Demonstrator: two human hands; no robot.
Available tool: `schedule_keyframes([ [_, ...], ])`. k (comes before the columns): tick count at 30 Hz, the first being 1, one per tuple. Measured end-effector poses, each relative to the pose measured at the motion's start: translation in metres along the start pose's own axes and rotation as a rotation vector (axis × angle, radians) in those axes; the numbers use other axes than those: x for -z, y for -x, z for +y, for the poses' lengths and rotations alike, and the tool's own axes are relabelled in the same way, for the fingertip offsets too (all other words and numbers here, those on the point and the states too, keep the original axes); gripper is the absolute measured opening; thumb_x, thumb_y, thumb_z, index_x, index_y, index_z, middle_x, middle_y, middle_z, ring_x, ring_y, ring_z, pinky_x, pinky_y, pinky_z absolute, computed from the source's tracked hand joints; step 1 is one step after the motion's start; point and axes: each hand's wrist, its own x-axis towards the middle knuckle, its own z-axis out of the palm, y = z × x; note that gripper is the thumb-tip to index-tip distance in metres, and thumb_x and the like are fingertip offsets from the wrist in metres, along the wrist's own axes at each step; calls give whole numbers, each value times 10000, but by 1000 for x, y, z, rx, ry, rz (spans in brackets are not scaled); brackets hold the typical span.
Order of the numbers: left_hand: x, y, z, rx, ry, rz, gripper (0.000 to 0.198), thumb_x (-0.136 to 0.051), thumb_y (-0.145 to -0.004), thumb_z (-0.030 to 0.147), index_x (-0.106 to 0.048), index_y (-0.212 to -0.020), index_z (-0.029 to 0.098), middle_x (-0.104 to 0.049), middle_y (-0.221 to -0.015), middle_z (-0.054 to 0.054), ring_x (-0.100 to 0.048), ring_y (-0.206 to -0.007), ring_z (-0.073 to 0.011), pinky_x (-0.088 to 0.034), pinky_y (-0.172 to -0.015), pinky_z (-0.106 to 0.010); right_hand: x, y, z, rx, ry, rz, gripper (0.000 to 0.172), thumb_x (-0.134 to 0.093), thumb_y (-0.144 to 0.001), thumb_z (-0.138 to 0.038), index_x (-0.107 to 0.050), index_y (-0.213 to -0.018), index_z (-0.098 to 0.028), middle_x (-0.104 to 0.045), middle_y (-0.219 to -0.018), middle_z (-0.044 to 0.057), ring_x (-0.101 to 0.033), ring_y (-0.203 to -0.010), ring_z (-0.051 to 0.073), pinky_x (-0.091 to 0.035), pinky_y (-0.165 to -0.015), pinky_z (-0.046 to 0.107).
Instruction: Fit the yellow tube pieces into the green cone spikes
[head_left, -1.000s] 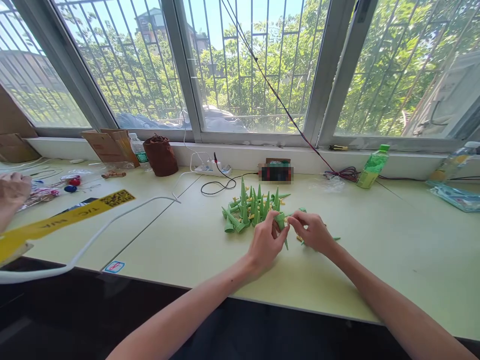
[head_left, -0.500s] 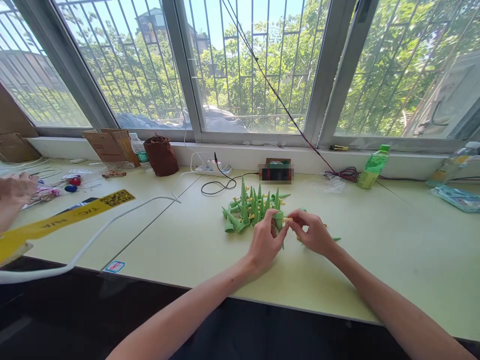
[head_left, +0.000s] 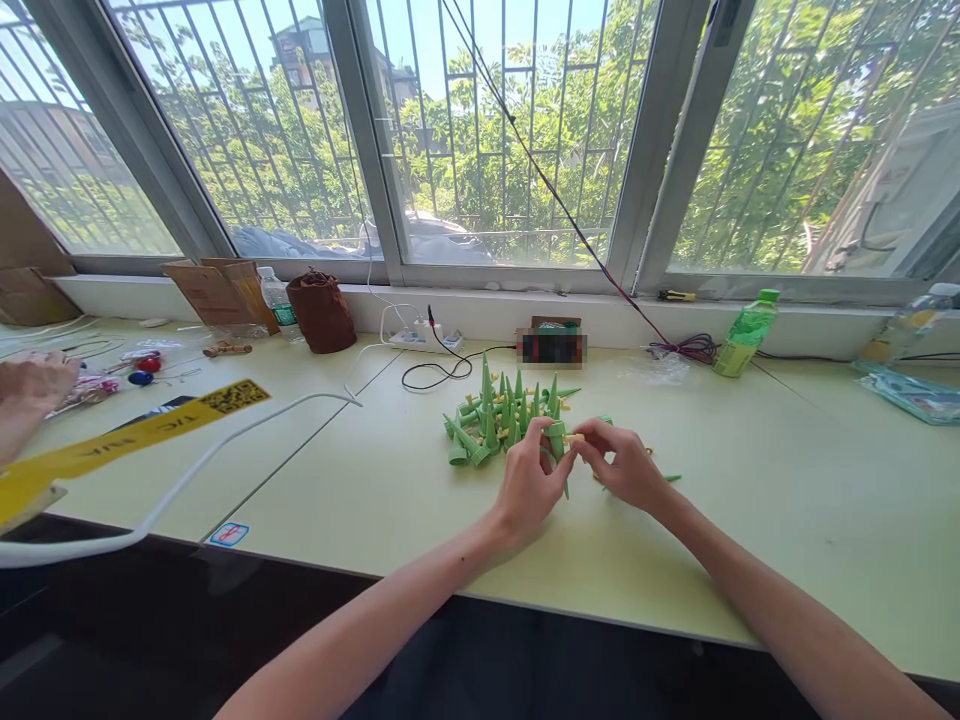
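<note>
My left hand (head_left: 529, 470) is closed around a green plastic cone (head_left: 555, 436), its wide end up and its tip pointing down. A small yellow piece (head_left: 574, 438) sticks out from the cone's right side, pinched by the fingertips of my right hand (head_left: 621, 464). Just beyond my left hand lies a pile of similar green cones (head_left: 491, 415) with yellow bits, some upright and some on their sides. More green pieces (head_left: 673, 478) lie partly hidden behind my right hand.
A power strip (head_left: 427, 338) with cables, a brown pouch (head_left: 322, 312) and a green bottle (head_left: 747, 335) stand along the window sill. Another person's hand (head_left: 34, 390) is at far left. A white cable (head_left: 247, 432) with a yellow tag (head_left: 135, 435) crosses the left foreground.
My hands hold nearly the same pose on the cone and the yellow piece. The other person's hand at far left has shifted slightly.
</note>
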Motion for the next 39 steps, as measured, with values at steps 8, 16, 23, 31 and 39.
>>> schedule_keyframes([
  [8,0,0,-2,-31,-29,-37,296,-596,-862,331,-461,-1098,213,-505,-659,72,-437,-448,-66,-315,-465,-186,-1,-1,8,7,84,-2,436,-394,-983,-418,-394,-600,-209,-362,-504,-50,-313,-475,105,-275,-483,248],
  [16,0,-1,1,7,-17,-10,316,-593,-866,343,-445,-1111,208,-499,-664,75,-427,-445,-59,-303,-460,-180,-2,0,5,-30,12,-21,306,-452,-965,-440,-535,-792,-202,-459,-557,-48,-392,-487,104,-333,-503,238],
  [23,0,0,-2,-8,-44,-26,316,-591,-870,347,-452,-1116,207,-505,-670,71,-434,-460,-60,-308,-468,-179,-1,0,7,-25,24,-22,295,-457,-961,-387,-499,-734,-204,-416,-555,-52,-354,-496,101,-305,-506,240],
  [31,-1,0,-3,-10,-51,-46,334,-593,-870,344,-447,-1137,206,-493,-657,73,-434,-468,-66,-307,-475,-183,-4,-2,12,-11,69,-33,417,-367,-995,-400,-345,-627,-205,-315,-535,-58,-267,-507,99,-252,-508,248],
  [39,-1,-1,-1,2,-34,-22,313,-582,-874,347,-456,-1121,204,-514,-665,66,-441,-470,-65,-306,-472,-183,-2,1,6,-46,16,-44,260,-465,-960,-410,-544,-830,-200,-395,-552,-66,-343,-497,99,-293,-512,237],
])
